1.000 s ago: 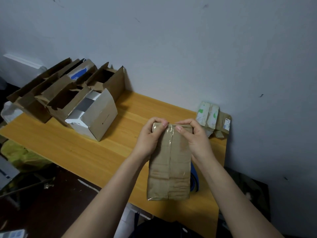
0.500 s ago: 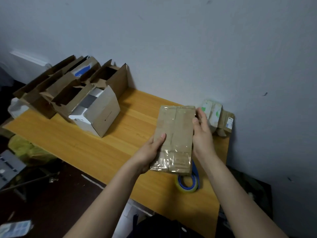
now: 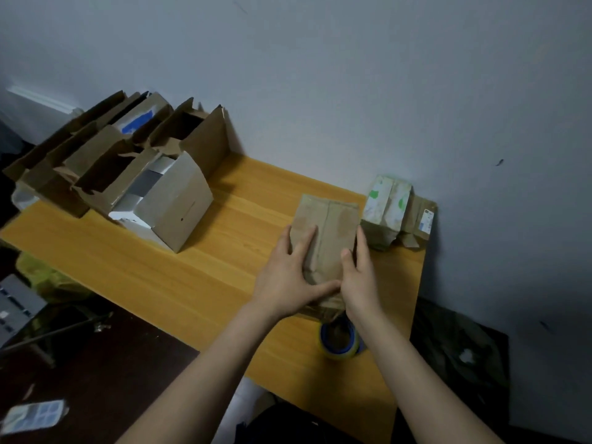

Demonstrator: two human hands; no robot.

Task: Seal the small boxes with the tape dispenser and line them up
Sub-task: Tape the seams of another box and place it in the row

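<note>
Lowered since half a second ago: the brown box (image 3: 333,219) was held up in the air and now lies flat on the bench (image 3: 160,267), long axis pointing away from the person.

- Left hand (image 3: 288,277) rests on the box's top face, its fingers (image 3: 307,241) straight and spread, pressing down, with the thumb across the near end.
- Right hand (image 3: 362,277) sits against the box's right side, fingers straight along that wall and thumb on the top face. Neither hand curls round the box.
- Tape roll (image 3: 339,344), blue core, lies just past the box's near end, partly hidden by the right wrist. No hand is on it.

Judgement: taping of this box looks finished, and the step in hand is placement into the row.

- Just beyond the box's far right corner stands a white-and-green box (image 3: 386,203), closed. A labelled brown box (image 3: 423,216) is touching it on the side away from the brown box. The brown box lies close beside the white-and-green one; contact cannot be told.

Containers, well off to the box's left:
- Open cartons (image 3: 105,161) are clustered with their flaps up. One shows something white with a blue mark; the rest are dark inside, contents unclear.
- Grey carton (image 3: 173,206), nearest the box, is tipped open and holds white and silver-grey items.

These still look unsealed.
</note>
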